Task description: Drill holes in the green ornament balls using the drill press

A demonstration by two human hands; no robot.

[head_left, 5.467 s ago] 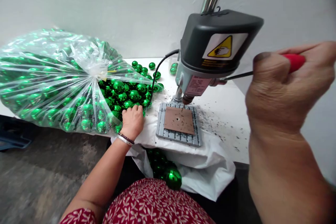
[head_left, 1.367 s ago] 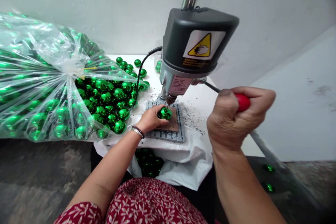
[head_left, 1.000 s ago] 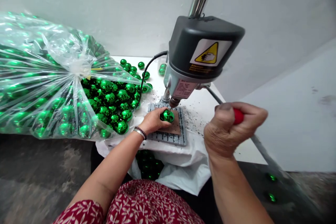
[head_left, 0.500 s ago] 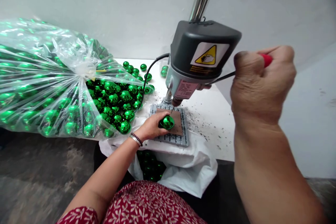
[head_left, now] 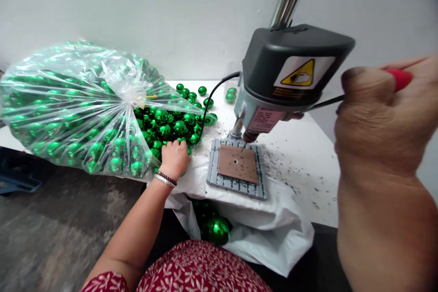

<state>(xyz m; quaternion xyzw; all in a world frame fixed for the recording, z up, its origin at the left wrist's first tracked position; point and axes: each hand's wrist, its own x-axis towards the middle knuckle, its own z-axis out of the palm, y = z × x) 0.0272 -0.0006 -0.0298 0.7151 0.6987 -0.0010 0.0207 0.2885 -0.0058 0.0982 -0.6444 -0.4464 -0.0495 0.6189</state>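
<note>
Green glossy balls [head_left: 179,127] lie heaped on the white table [head_left: 318,205], partly under the edge of a knotted clear plastic bag [head_left: 71,123] filled with more of them. The left hand [head_left: 175,159] reaches onto the near edge of the heap, its fingers curled down among the balls; whether they grip one cannot be seen. The right hand [head_left: 379,114] is closed around the red knob [head_left: 403,79] on the lever [head_left: 326,102] of a drill press [head_left: 301,59]. The drill bit [head_left: 243,148] points down over a brown board [head_left: 236,169] with a small hole, which rests on the grey base plate [head_left: 262,182]. Dark shavings [head_left: 316,190] are scattered beside it. Below the table edge, more balls sit in the opening of a white sheet [head_left: 273,237].
</note>
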